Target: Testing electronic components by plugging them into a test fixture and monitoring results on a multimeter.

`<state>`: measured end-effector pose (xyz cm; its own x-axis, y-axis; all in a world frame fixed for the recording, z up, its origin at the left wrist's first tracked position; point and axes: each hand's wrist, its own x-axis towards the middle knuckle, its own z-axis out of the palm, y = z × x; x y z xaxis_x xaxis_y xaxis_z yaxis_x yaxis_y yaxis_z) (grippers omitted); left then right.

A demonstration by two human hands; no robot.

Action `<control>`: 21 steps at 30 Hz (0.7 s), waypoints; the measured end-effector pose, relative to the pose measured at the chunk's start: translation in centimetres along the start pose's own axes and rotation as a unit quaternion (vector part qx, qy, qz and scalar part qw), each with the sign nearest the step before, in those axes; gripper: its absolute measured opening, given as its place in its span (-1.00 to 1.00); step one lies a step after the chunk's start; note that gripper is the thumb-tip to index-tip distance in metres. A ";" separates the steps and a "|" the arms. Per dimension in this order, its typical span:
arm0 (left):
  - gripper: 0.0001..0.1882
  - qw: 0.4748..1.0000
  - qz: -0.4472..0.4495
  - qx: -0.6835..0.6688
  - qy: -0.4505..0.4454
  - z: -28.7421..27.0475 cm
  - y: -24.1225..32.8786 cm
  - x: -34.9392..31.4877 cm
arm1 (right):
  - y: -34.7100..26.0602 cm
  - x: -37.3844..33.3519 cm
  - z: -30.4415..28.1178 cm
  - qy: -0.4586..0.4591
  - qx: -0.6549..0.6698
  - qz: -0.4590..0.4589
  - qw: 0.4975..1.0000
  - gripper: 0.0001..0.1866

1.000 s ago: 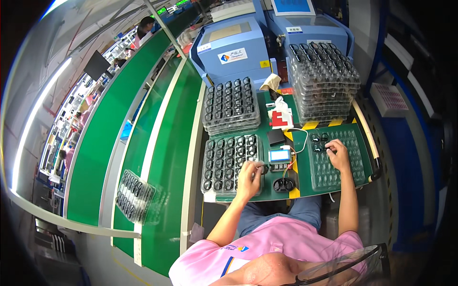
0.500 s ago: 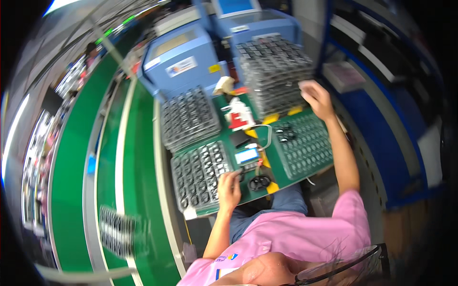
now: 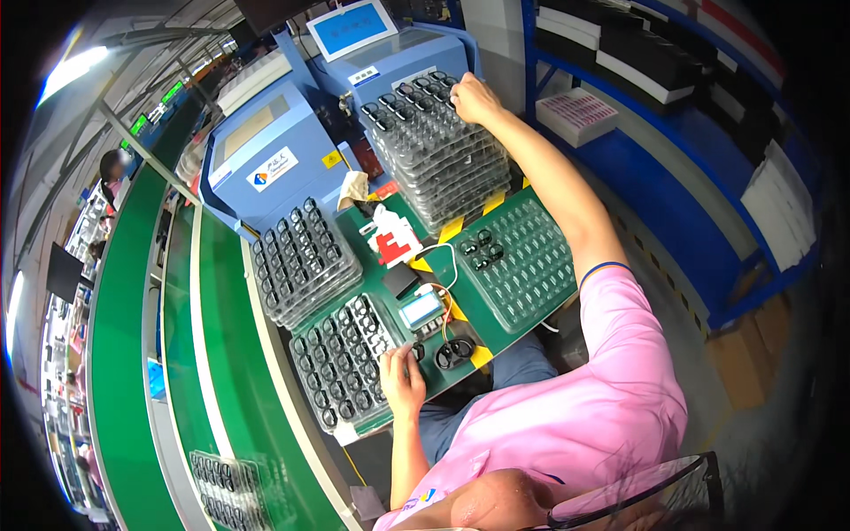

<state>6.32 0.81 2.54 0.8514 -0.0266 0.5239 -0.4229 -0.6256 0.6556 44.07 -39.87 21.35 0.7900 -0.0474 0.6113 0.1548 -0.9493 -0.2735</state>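
My right hand (image 3: 475,99) reaches up to the top tray of a tall stack of clear plastic trays (image 3: 452,181). Its fingers are pinched at that tray's far right edge, beside several black oval parts (image 3: 403,111); what they hold is hidden. My left hand (image 3: 403,382) rests at the right edge of a full tray of black parts (image 3: 341,358). Its curled fingertips close on a small black part (image 3: 418,351). Just right of them lies a black twin-lobed piece (image 3: 454,353), near a small device with a lit display (image 3: 422,311).
At right on the green table, a clear tray (image 3: 522,265) holds a few black parts in one corner. Another filled tray stack (image 3: 305,265) stands at left. Blue machines (image 3: 266,159) rise behind, a conveyor (image 3: 226,327) runs left, and blue shelving (image 3: 637,177) stands right.
My right hand has moved from beside the tray stack up and left onto its top tray. The left hand stays near the display device. The whole view has shifted and turned.
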 end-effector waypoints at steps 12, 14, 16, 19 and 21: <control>-0.84 1.000 0.013 -0.004 0.004 0.5 -0.9 0.5 | -6.2 -9.5 -7.2 0.177 0.107 -0.193 0.959 -0.86; -0.85 1.000 -0.020 -0.001 0.000 0.2 -0.7 0.6 | -8.4 -14.4 -6.9 0.101 0.202 -0.195 0.954 -0.90; -0.87 0.999 -0.052 -0.006 0.000 -0.6 0.4 0.3 | -10.7 -19.5 -7.4 0.026 0.255 -0.204 0.945 -0.89; -0.85 0.999 -0.025 0.012 -0.016 -0.4 0.9 0.9 | -11.9 -27.0 -7.3 -0.097 0.267 -0.182 0.942 -0.87; -0.82 0.998 -0.045 -0.007 -0.049 -0.1 1.0 0.6 | -12.5 -31.6 -5.4 -0.174 0.304 -0.149 0.925 -0.87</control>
<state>6.38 0.22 3.61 0.9119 -0.0479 0.4076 -0.3476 -0.6182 0.7050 13.96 -28.19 9.43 0.7853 0.3918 0.4794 0.6177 -0.5482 -0.5638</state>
